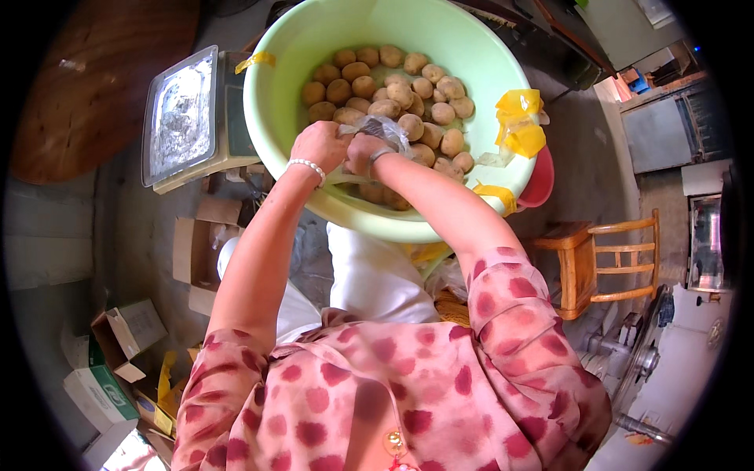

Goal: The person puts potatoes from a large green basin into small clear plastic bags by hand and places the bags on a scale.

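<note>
Cluttered floor [580,149]; left hand [320,145] and right hand [364,152] pinch bag [390,130] over potato tub [271,102], so pull evenly.

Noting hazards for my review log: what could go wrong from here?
The clear plastic bunched at the left hand and right hand looks thin, so it might tear or slip.

The scale sits close by the left side of the green basin; if the basin shifts, the scale could get knocked.

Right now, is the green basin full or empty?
Neither, it's partly filled: potatoes lie across the bottom of the basin, and its walls rise above them.
</note>
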A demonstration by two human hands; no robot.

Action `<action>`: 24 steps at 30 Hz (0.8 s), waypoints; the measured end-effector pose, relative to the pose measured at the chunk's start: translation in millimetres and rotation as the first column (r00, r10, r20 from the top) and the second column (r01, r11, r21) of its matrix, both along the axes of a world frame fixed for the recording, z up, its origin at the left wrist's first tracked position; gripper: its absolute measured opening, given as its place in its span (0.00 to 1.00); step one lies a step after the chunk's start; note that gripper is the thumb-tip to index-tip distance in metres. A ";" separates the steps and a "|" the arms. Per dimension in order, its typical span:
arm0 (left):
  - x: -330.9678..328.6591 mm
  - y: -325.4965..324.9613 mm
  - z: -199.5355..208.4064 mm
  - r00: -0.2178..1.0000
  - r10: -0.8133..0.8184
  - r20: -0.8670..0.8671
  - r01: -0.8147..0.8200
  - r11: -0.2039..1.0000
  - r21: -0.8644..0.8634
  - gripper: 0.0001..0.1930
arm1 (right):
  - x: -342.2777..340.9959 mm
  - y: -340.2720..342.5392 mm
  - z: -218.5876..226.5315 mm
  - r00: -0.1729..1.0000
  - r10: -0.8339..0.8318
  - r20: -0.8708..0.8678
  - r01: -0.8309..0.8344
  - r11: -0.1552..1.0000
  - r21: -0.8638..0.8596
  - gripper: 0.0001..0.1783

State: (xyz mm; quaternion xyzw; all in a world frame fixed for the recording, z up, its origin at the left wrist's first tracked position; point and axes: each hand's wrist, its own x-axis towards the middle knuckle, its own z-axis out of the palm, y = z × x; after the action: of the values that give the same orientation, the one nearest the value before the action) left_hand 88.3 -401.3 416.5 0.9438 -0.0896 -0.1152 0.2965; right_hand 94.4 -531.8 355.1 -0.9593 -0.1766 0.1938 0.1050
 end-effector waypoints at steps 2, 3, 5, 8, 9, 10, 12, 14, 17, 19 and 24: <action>1.0 -1.9 -1.4 1.000 0.011 0.019 -0.010 0.999 -0.034 0.17 | -0.8 -3.4 -10.9 0.999 -0.003 -0.045 0.002 1.000 -0.015 0.17; 1.9 -0.5 -4.0 0.999 0.030 0.031 -0.028 0.998 -0.062 0.17 | 0.2 -6.0 -8.2 0.999 0.026 -0.040 -0.026 1.000 0.004 0.17; 3.1 0.2 -8.8 0.998 0.054 0.023 -0.051 0.993 -0.106 0.16 | 6.1 -21.4 -4.9 0.996 0.079 -0.032 -0.078 0.996 0.044 0.17; 3.7 2.3 -6.8 0.996 0.085 -0.018 -0.087 0.986 -0.144 0.16 | 20.7 -55.1 19.8 0.991 0.132 0.021 -0.133 0.949 0.286 0.15; 4.1 3.4 -6.9 0.995 0.101 -0.023 -0.103 0.983 -0.150 0.17 | 21.9 -66.6 40.9 0.996 0.047 -0.072 -0.007 0.877 0.480 0.13; 4.3 3.7 -7.5 0.993 0.114 -0.028 -0.117 0.981 -0.158 0.17 | 18.0 -74.6 63.8 0.963 -0.130 -0.235 0.245 0.784 0.570 0.10; 3.9 -1.2 -7.3 0.994 0.101 -0.042 -0.107 0.976 -0.191 0.18 | 30.7 -122.1 53.8 0.900 -0.345 -0.266 0.435 0.684 0.586 0.07; 4.6 -2.4 -8.9 0.994 0.101 -0.040 -0.107 0.971 -0.214 0.19 | 33.5 -163.0 42.9 0.843 -0.476 -0.251 0.529 0.649 0.546 0.08; 6.2 -0.9 -11.4 0.994 0.111 -0.016 -0.112 0.966 -0.234 0.19 | 19.2 -194.6 22.7 0.881 -0.456 0.125 0.465 0.883 -0.059 0.14; 6.3 -0.9 -11.3 0.994 0.112 -0.008 -0.111 0.968 -0.225 0.19 | 5.2 -198.1 10.6 0.908 -0.418 0.042 0.411 0.865 -0.286 0.18; 1.9 0.4 -8.7 0.995 0.097 -0.001 -0.095 0.967 -0.237 0.20 | -9.6 -178.3 21.1 0.873 -0.450 -0.187 0.303 0.802 -0.514 0.23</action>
State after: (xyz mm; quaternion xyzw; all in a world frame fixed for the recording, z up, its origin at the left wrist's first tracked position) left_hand 90.2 -400.9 407.8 0.9055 -0.0584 -0.0843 0.4118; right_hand 84.8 -710.0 376.2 -0.9303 0.0903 0.3490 -0.0679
